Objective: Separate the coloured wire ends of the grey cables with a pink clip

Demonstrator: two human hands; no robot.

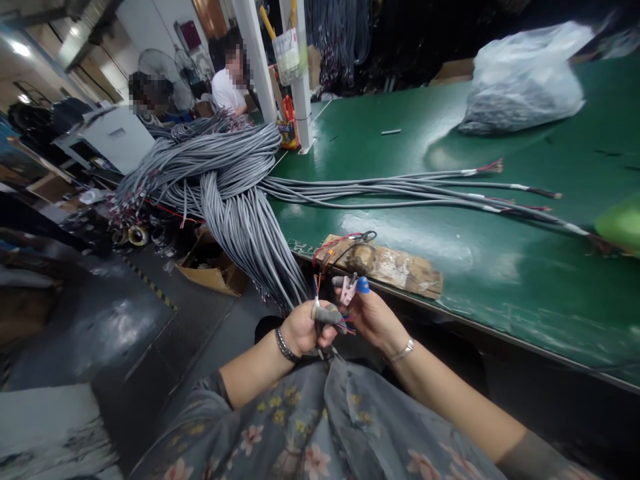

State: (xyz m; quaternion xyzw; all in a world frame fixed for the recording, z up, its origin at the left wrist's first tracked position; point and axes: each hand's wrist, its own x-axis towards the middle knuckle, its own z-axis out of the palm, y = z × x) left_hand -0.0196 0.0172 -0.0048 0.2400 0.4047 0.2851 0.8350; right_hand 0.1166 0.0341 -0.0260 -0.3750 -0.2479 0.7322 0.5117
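Grey cable (pixel 327 313) with coloured wires, gripped by left hand (pixel 300 328)

cable bundle (pixel 235 200) blocks left, green table (pixel 410 147) open

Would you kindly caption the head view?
Left hand grips a grey cable end; right hand holds a small clip beside it.

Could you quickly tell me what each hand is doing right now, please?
Left hand: closed on a grey cable with coloured wires at its end.
Right hand: closed, pinching a small pink clip.
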